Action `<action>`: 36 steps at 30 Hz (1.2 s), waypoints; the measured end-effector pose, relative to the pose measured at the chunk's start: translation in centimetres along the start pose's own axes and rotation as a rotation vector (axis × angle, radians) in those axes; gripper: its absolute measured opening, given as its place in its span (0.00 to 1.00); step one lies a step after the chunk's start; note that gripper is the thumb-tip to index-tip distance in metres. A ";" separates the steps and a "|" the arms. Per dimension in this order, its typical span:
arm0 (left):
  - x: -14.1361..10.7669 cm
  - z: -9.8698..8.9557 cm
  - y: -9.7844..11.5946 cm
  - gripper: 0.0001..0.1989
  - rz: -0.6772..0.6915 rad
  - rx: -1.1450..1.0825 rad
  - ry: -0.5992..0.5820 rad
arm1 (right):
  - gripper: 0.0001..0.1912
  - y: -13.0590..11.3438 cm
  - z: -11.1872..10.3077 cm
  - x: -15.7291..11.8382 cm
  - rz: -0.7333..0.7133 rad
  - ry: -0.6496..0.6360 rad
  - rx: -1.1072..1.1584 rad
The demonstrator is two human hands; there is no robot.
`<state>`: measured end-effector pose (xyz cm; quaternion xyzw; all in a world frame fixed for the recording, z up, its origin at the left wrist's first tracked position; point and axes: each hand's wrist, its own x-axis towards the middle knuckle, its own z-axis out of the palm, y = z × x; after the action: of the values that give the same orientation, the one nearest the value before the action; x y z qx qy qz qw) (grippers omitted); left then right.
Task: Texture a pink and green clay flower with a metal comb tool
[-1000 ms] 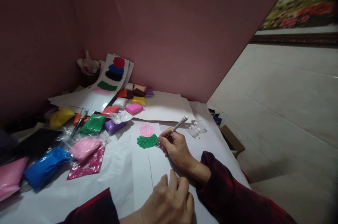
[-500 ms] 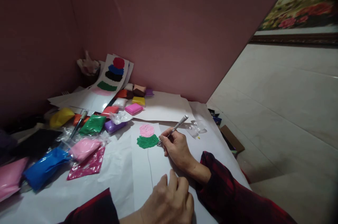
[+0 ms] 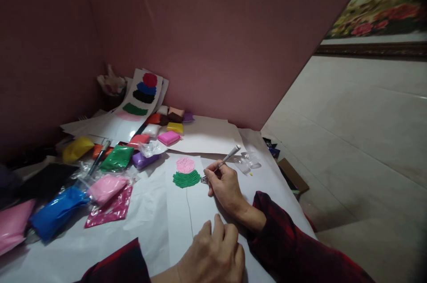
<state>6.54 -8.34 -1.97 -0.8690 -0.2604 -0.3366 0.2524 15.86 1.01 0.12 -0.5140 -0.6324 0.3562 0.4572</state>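
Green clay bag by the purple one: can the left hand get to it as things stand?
Probably yes. The left hand rests empty on the paper sheet; the green clay bag lies uncovered farther left, only flat paper and a pink bag between.

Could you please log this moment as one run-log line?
right hand: grips metal tool, tip at green clay edge | left hand: flat on paper sheet | pink clay above green

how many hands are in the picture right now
2. The right hand grips a tool beside the green clay; the left hand rests flat on the paper sheet.
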 end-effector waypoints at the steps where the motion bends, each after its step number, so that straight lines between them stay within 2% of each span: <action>1: 0.0 0.0 0.0 0.07 0.003 0.005 -0.007 | 0.09 0.1 0.0 0.0 -0.002 0.009 0.014; 7: 0.0 0.0 -0.1 0.07 0.007 0.014 -0.009 | 0.10 0.7 -0.2 0.1 -0.003 0.036 0.081; 18: 0.0 0.1 0.0 0.07 -0.011 0.008 0.017 | 0.09 0.6 -0.2 0.1 -0.031 -0.026 0.115; 22: 0.1 0.0 -0.2 0.09 -0.028 -0.016 0.035 | 0.09 0.9 -0.1 0.1 -0.070 0.008 0.111; 25: 0.9 -0.5 -0.8 0.10 -0.102 -0.118 0.120 | 0.09 0.9 -0.2 0.0 -0.224 0.076 0.078; 27: 1.5 -1.1 -1.2 0.09 -0.190 -0.215 0.214 | 0.10 0.7 -0.4 -0.4 -0.443 0.092 0.012; 29: 2.0 -1.7 -1.5 0.06 -0.302 -0.323 0.319 | 0.13 0.5 -0.9 -0.8 -0.662 0.050 -0.058; 30: 2.1 -2.0 -1.6 0.07 -0.362 -0.345 0.358 | 0.14 0.4 -1.1 -1.0 -0.726 -0.005 -0.093; 33: 2.2 -2.5 -2.0 0.12 -0.495 -0.354 0.430 | 0.17 0.1 -1.8 -1.6 -0.855 -0.087 -0.175; 36: 2.0 -2.6 -2.5 0.10 -0.513 -0.355 0.415 | 0.17 0.1 -2.2 -1.8 -0.943 -0.072 -0.234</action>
<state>5.02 -7.51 1.78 -0.7192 -0.3505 -0.5976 0.0526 18.01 -0.74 0.40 -0.2068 -0.8475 0.0543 0.4858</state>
